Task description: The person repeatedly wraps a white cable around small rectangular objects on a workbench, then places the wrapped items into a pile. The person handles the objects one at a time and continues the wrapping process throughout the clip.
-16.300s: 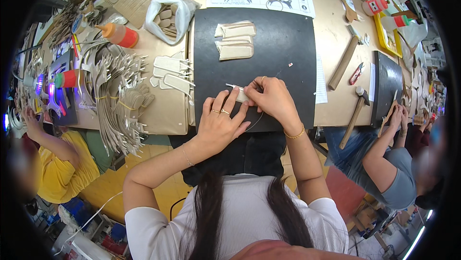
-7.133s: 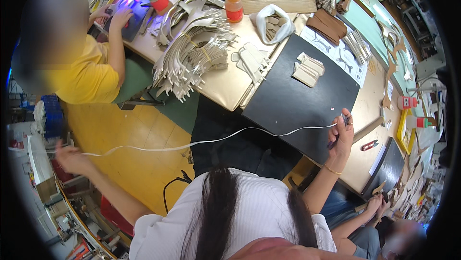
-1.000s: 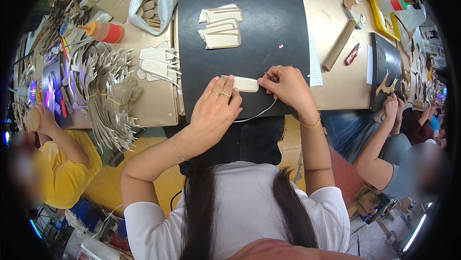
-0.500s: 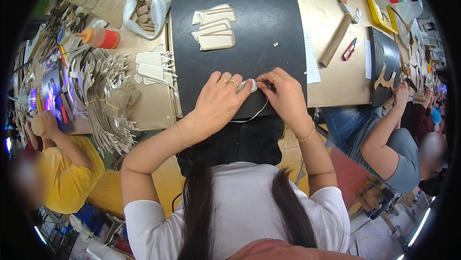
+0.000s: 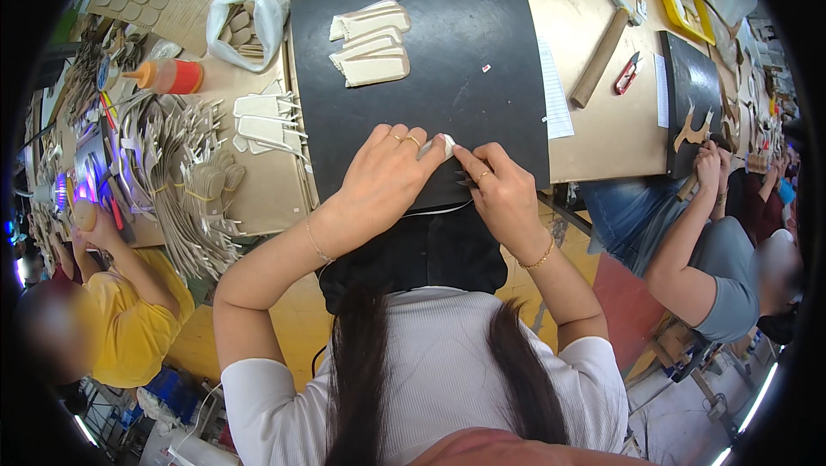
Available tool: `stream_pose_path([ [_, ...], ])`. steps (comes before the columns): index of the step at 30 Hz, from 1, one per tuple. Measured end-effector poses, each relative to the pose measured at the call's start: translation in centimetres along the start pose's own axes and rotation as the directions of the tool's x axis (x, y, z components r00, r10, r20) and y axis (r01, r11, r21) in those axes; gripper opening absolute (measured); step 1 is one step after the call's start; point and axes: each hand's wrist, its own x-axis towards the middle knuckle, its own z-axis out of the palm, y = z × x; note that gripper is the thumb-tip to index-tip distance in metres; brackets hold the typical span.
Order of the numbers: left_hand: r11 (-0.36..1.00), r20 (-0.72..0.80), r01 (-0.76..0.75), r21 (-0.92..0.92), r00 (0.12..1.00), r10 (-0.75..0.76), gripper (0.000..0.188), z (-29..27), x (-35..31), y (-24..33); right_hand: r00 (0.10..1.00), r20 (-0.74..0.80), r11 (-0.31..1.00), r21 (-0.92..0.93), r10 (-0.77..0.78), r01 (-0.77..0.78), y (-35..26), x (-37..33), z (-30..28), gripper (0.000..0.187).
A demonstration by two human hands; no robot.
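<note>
My left hand (image 5: 379, 178) pinches a small off-white leather-like piece (image 5: 447, 146) between thumb and fingers, low on the black work mat. Against the same piece my right hand (image 5: 506, 197) presses its closed fingertips, which partly hide it. A thin white cord (image 5: 447, 209) runs under my hands along the mat's near edge; where it joins the piece is hidden. Toward the top of the black mat (image 5: 430, 53) lie several flat beige tapered pieces (image 5: 372, 43), overlapping in a stack. White tapered pieces with cords (image 5: 267, 122) lie left of the mat.
At left are bundled beige straps (image 5: 185, 182), an orange-capped glue bottle (image 5: 172, 76) and a plastic bag (image 5: 249, 27) of beige pieces. To the right lie a wooden-handled hammer (image 5: 602, 57) and red thread snips (image 5: 628, 74). Co-workers sit on both sides.
My right hand has turned and come closer in, its fingers now pressed beside the small piece. The cord's raised loop has dropped toward the mat edge. The whole view has shifted slightly.
</note>
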Motion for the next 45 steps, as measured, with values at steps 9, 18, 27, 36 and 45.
stream_pose_path([
  [9, 0.997, 0.088, -0.034, -0.076, 0.995, 0.041, 0.054, -0.9, 0.9, -1.4, 0.998, 0.021, 0.994, -0.087, -0.06, 0.061, -0.1, 0.3, -0.1, 0.047],
  [18, 0.998, -0.133, -0.044, 0.051, 0.99, 0.05, 0.03, -0.2, 0.0, -3.3, 0.994, 0.073, 0.98, 0.171, 0.086, -0.097, 1.0, 4.1, -0.1, 0.043],
  [27, 0.998, -0.221, 0.02, 0.061, 0.975, -0.006, 0.035, 0.8, -1.1, -2.4, 0.856, 0.272, 0.747, 0.418, 0.439, -0.516, -0.2, 4.1, -0.4, 0.033],
  [36, 1.0, -0.245, -0.006, 0.003, 0.97, 0.007, 0.039, 1.5, -0.8, -1.8, 0.905, 0.155, 0.818, 0.388, 0.397, -0.425, -1.3, 3.0, 0.1, 0.02],
  [45, 1.0, -0.185, -0.01, -0.012, 0.983, 0.008, 0.043, 1.2, -0.5, -1.5, 0.916, 0.153, 0.836, 0.373, 0.372, -0.402, -1.6, 2.5, 0.5, 0.024],
])
